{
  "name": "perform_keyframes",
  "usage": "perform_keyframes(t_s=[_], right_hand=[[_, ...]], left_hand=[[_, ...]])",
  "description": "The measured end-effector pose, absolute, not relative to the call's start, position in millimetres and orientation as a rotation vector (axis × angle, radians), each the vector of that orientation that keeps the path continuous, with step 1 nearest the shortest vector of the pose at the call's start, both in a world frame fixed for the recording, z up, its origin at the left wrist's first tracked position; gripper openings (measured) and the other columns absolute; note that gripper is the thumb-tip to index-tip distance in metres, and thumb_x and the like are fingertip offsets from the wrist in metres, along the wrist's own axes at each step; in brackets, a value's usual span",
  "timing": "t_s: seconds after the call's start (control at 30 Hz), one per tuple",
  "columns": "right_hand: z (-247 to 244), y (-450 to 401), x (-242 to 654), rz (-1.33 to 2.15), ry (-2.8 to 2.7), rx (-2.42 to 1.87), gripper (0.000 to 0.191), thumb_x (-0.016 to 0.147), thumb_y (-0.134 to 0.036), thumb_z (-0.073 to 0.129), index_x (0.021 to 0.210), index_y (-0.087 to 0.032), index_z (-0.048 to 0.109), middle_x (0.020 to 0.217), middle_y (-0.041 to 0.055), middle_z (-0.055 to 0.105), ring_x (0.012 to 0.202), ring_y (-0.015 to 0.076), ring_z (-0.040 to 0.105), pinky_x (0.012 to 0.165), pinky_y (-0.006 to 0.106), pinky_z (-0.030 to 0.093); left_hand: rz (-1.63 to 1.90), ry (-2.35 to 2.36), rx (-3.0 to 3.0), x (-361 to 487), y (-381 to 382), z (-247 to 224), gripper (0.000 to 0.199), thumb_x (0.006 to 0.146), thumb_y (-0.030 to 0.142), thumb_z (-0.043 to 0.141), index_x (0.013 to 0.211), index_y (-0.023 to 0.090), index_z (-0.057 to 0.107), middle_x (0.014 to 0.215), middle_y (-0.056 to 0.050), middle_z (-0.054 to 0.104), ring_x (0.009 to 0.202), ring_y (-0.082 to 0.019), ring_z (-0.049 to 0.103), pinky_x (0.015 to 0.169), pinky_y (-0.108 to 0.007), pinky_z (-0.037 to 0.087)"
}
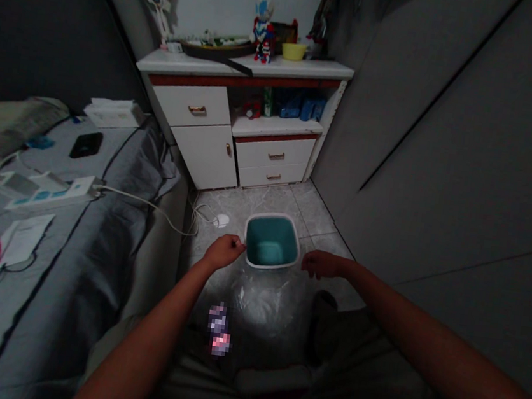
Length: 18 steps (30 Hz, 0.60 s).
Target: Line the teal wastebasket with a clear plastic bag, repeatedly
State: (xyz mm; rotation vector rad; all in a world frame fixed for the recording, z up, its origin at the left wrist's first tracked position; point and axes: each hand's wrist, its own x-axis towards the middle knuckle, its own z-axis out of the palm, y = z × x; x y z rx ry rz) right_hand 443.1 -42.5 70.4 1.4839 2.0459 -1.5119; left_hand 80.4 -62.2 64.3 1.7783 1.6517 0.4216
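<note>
A bin (271, 246) with a teal inside and a white rim stands on the tiled floor in front of me. Clear, crinkled film that looks like a plastic bag (264, 302) spreads out on its near side, between my arms. At the bin's left edge, my left hand (225, 251) is closed in a pinch on what looks like the bag's edge. My right hand (320, 265) is a little apart from the bin's right side, fingers curled downward and closed. The film is thin and dim there, so what those fingers hold is hard to see.
The bed (96, 257) on the left carries a power strip (55, 195), a phone (86, 145) and a tissue box (114, 113). A white cabinet (204, 154) stands ahead, a grey wardrobe (441, 181) on the right. A cable (150, 200) runs to the floor.
</note>
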Motion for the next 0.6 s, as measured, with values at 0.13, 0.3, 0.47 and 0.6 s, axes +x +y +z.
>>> perform_keyframes(t_s=[0.13, 0.3, 0.47, 0.6], right_hand=[[67.3, -53.7, 429.6, -1.323, 2.266, 1.312, 0.032, 0.102, -0.031, 0.051, 0.091, -0.012, 0.075, 0.085, 0.01, 0.076, 0.074, 0.0173, 0.069, 0.068, 0.025, 0.049], [53.7, -49.4, 413.5, -0.772, 2.424, 1.185, 0.037, 0.105, -0.03, 0.05, 0.097, -0.012, 0.081, 0.116, 0.0194, 0.078, 0.108, 0.0286, 0.074, 0.089, 0.032, 0.049], [51.5, -39.3, 408.4, -0.66, 2.35, 1.126, 0.038, 0.104, -0.028, 0.049, 0.107, -0.01, 0.082, 0.121, 0.0228, 0.077, 0.11, 0.0316, 0.074, 0.088, 0.035, 0.051], [52.1, -33.1, 405.6, -0.751, 2.399, 1.125, 0.034, 0.102, -0.024, 0.049, 0.095, -0.011, 0.08, 0.113, 0.0206, 0.078, 0.103, 0.0275, 0.074, 0.084, 0.031, 0.049]], left_hand=[[0.527, 1.471, 1.702, 105.7, -75.8, 68.3, 0.05, 0.094, 0.054, 0.053, 0.058, 0.022, 0.039, 0.056, 0.004, 0.044, 0.058, -0.013, 0.045, 0.061, -0.028, 0.034], [0.145, 1.641, 1.76, 96.5, -76.3, 38.3, 0.04, 0.094, 0.041, 0.056, 0.059, 0.021, 0.051, 0.06, 0.0, 0.054, 0.065, -0.017, 0.055, 0.064, -0.03, 0.035], [-0.09, 1.748, 1.834, 86.4, -59.3, 16.3, 0.035, 0.097, 0.039, 0.055, 0.068, 0.021, 0.063, 0.074, -0.007, 0.069, 0.08, -0.022, 0.068, 0.068, -0.03, 0.039], [-0.041, 1.733, 1.819, 92.0, -50.2, 8.6, 0.029, 0.092, 0.039, 0.06, 0.07, 0.021, 0.066, 0.075, -0.006, 0.071, 0.08, -0.022, 0.069, 0.068, -0.029, 0.041]])
